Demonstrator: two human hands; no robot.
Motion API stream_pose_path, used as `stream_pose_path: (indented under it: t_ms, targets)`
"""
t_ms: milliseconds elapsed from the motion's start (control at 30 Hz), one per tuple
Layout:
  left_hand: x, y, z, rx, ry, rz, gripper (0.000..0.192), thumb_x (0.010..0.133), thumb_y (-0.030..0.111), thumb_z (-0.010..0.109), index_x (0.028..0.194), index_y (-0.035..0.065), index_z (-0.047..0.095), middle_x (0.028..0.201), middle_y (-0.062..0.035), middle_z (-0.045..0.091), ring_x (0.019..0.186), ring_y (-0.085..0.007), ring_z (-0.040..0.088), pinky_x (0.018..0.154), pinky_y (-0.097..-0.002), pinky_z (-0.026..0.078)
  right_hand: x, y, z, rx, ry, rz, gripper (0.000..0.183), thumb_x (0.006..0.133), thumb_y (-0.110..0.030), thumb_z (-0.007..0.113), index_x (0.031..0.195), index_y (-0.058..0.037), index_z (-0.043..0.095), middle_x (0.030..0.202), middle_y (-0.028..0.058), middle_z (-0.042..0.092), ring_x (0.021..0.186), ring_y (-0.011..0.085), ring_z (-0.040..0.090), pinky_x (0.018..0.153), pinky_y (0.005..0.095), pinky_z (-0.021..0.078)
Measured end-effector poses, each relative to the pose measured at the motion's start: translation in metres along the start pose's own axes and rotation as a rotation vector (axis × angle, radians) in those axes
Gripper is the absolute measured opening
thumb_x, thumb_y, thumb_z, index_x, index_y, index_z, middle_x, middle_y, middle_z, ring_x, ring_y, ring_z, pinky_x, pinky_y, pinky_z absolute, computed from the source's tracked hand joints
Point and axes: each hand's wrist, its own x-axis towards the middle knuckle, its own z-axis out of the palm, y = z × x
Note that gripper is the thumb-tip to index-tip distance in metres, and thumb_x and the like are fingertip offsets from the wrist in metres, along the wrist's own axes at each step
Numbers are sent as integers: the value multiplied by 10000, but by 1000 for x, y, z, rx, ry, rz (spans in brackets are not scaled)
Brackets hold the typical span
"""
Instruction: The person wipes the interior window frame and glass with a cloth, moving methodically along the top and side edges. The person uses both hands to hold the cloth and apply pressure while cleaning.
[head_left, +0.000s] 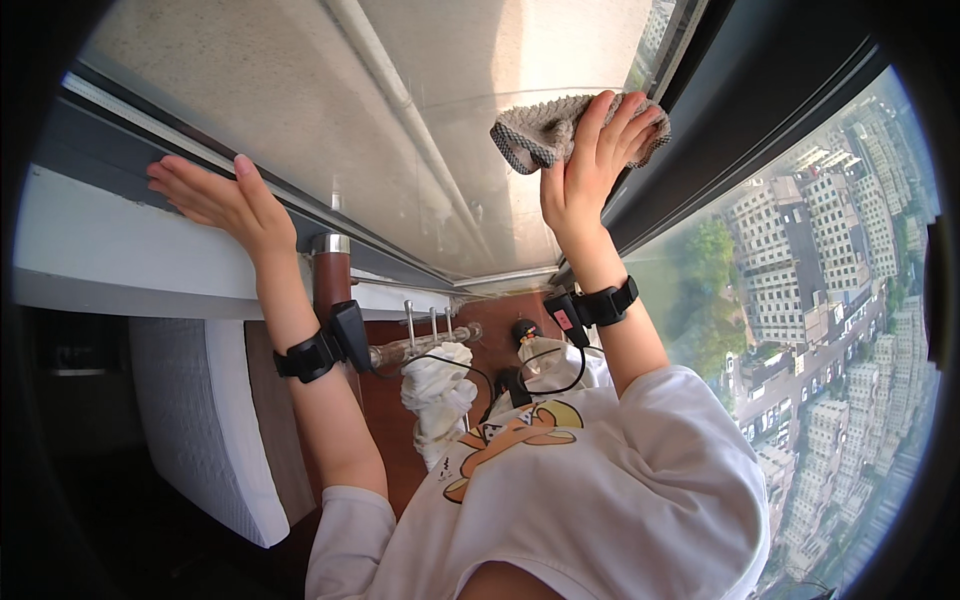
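Observation:
My right hand (600, 157) lies spread over a crumpled grey-beige cloth (536, 131) with a checked edge, pressing it on the window pane (450, 97) beside the dark frame at the right. Whether the fingers grip the cloth or only press it, I cannot tell. My left hand (232, 199) holds nothing; its fingers point left and its thumb stands apart, over the dark window frame (97, 135) and the white ledge at the left. Each wrist wears a black strap with a small black device.
Below my left hand is a brown post (332, 277) with a metal cap. White fabric (439, 390) hangs by a metal rail (420, 346) with pegs. A padded white panel (210, 420) stands lower left. Through the glass at right, buildings (787, 255) lie far below.

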Motion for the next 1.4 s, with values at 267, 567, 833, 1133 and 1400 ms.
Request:
stream_pose_path:
  t_ms: [267,567,833,1133,1400]
  targets:
    - [2,1,-2,-18,0,4,775,991,514,288,1509,37,-35,1569,-220,-65,1451,-388,-54,1143,-538,-25,-49,2,26,-103,-64,-145,635,738,-243,628,1343,-96,504,1491,194,320,1395,462,184,1033,654,204]
    - [3,3,-2,-27,-13,-20,784,987,520,286,1509,42,-51,1570,-211,-76,1449,-383,-75,1140,-537,-42,-20,7,8,13,13,39,793,747,-109,508,1455,74,201,1522,337,50,1373,587,-41,1061,689,25]
    - [3,-1,-5,-83,-38,30,732,1005,425,301,1508,38,-63,1569,-199,-112,1442,-381,-130,1127,-552,-73,-65,-23,48,-102,-78,-162,617,761,-313,661,1325,-115,508,1481,199,326,1414,484,91,1051,660,147]
    - [-10,4,-8,-119,30,13,671,985,358,370,1510,32,109,1572,-215,45,1445,-410,28,1136,-539,24,0,-22,17,-3,24,172,788,870,-200,400,1483,68,-18,1506,366,-109,1374,550,-154,1058,635,-118]
    - [-34,11,-14,-11,-134,-32,668,965,261,384,1500,-19,98,1555,-260,59,1441,-419,44,1138,-558,26,-54,-56,52,-67,-202,-194,630,888,-241,472,1426,36,298,1516,333,91,1331,644,-30,1009,742,67]
